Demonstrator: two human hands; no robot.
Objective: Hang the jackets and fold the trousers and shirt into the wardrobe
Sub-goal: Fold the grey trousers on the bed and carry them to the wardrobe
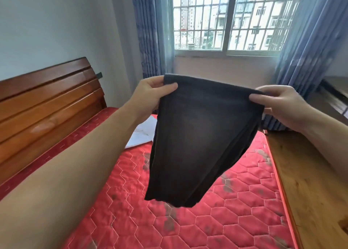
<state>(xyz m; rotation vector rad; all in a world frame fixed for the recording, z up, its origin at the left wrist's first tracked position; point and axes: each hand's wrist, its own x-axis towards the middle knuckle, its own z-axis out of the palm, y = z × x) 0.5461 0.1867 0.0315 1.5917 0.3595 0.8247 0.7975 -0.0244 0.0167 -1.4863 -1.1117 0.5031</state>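
You are holding the dark trousers [199, 135] up in the air over the red mattress [235, 201].

Your left hand [150, 94] and right hand [282, 105] are each pinching one top corner, thumb in front, and the folded cloth is hanging down between and below them (not touching the bed). A white garment [141, 134] is lying behind, near the wooden headboard [47, 102].

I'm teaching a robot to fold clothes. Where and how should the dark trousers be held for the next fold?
Keep the top corners, as now: the left hand and right hand pinch each end of the trousers' upper edge, coming in from the sides. Held so, the cloth hangs flat and free above the red mattress, so it could probably be lowered straight down to fold.
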